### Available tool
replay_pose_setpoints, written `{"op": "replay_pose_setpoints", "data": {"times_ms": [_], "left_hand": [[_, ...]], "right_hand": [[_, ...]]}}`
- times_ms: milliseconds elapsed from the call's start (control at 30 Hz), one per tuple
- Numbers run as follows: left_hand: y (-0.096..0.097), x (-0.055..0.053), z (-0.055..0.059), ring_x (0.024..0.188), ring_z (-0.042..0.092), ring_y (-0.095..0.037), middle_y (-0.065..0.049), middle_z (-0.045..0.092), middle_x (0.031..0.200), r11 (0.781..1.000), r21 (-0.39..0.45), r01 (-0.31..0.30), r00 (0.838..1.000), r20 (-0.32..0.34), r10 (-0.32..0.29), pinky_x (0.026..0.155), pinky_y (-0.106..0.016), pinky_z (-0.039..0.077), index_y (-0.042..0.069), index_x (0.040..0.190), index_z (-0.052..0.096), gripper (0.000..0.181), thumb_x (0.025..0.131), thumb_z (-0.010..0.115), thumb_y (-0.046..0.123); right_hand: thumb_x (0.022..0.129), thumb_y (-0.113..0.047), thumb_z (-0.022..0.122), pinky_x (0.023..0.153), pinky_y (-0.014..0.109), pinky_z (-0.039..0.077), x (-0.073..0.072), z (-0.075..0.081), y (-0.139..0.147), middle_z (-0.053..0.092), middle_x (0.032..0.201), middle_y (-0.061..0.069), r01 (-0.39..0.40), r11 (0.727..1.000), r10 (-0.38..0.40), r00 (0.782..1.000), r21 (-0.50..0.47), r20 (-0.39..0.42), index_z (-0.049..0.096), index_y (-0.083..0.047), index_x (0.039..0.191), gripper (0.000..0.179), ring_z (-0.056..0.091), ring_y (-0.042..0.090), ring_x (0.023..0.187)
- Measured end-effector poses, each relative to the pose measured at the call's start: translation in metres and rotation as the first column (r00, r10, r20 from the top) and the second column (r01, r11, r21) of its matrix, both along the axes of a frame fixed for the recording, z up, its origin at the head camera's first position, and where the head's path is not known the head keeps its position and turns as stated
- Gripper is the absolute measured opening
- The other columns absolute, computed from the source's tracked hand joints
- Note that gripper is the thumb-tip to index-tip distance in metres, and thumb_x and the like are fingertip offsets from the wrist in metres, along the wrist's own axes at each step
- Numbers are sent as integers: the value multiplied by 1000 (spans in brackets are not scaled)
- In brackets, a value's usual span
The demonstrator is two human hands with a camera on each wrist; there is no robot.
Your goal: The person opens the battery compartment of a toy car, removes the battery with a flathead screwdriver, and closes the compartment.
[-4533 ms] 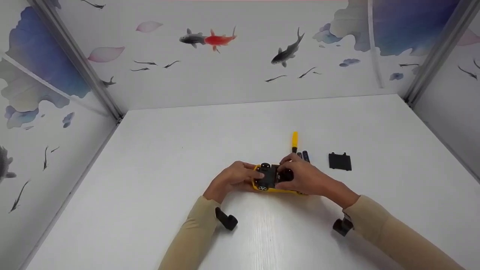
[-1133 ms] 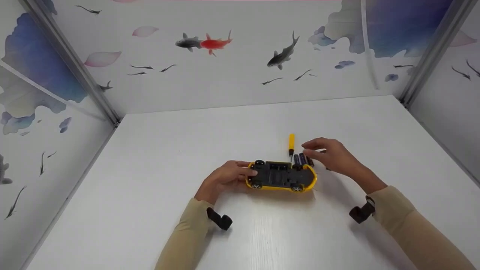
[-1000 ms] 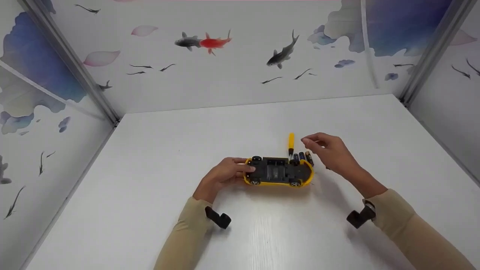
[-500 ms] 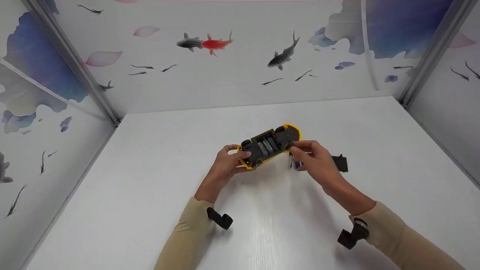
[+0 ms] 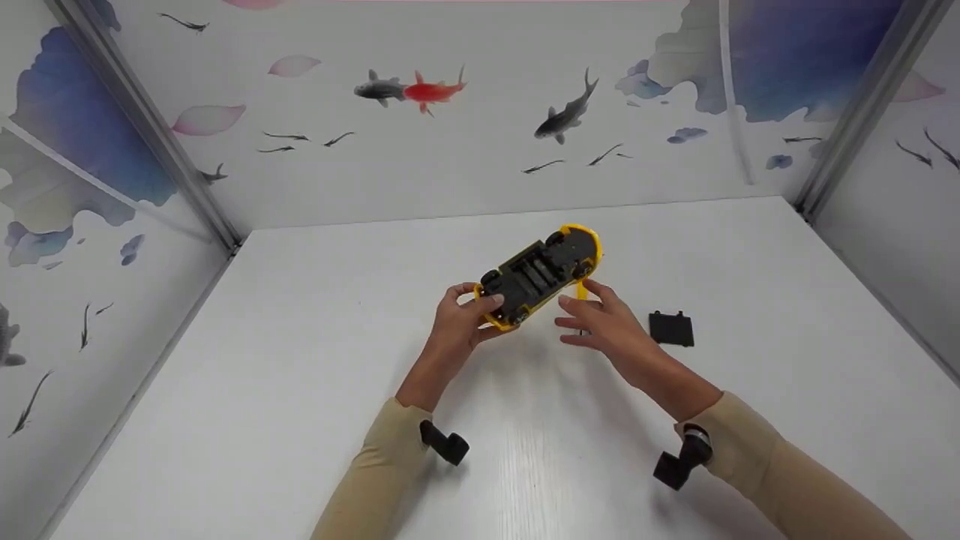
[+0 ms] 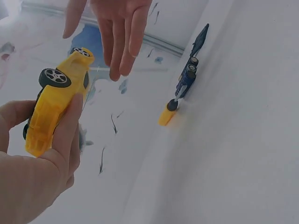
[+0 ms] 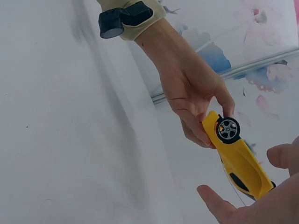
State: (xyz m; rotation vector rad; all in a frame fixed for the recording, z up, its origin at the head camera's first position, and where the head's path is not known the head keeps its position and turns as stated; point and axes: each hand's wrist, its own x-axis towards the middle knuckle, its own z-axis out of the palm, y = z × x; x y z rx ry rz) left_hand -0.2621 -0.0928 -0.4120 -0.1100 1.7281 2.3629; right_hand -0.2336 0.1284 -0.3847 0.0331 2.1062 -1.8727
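My left hand (image 5: pixel 459 319) grips one end of a yellow toy car (image 5: pixel 540 276), thumb on its black underside. The car is raised off the table and tilted, its underside facing the head camera with an uncovered compartment in the middle. Whether anything sits in that compartment is too small to tell. Close to the car's far end, my right hand (image 5: pixel 611 326) has its fingers extended and spread, holding nothing; contact with the car is unclear. Several dark blue batteries (image 6: pixel 187 79) lie on the table beside a screwdriver (image 6: pixel 168 113); the right hand hides the batteries in the head view.
A black battery cover (image 5: pixel 671 328) lies flat on the white table (image 5: pixel 337 360), to the right of my right hand. Printed panels with fish and lotus designs, such as the back wall (image 5: pixel 480 172), enclose the table at the back and sides.
The car has been lifted away from me and its right end turned upward. My right hand has come from above the batteries, leftward to the car. Earlier its fingers were at the car's underside.
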Motion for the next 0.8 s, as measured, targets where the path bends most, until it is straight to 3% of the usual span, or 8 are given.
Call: {"op": "replay_pose_setpoints", "data": {"times_ms": [300,467,800], "left_hand": [[1,2,-5,117,63,-30,-23,49,142,993,-53,106,993,-42,-108,97,-42,57,11,154,24,77,92,70,13],[1,3,-7,117,64,-29,-24,51,140,982,-108,152,986,-54,-158,98,-42,57,12,153,27,77,91,72,14],[-1,5,-8,114,67,-29,-21,60,134,936,-251,245,962,-58,-268,95,-43,58,14,149,36,75,86,78,19]], "right_hand": [[103,-39,54,112,45,46,-17,-6,1,37,159,19,26,996,-29,999,-87,-36,4,-17,162,81,51,34,139],[102,-39,56,111,42,48,-24,-6,4,40,157,19,19,991,-27,998,-130,-61,8,-16,162,80,50,33,139],[101,-36,58,106,38,52,-32,-7,6,48,151,18,14,991,-22,998,-134,-59,23,-16,159,71,57,31,132]]}}
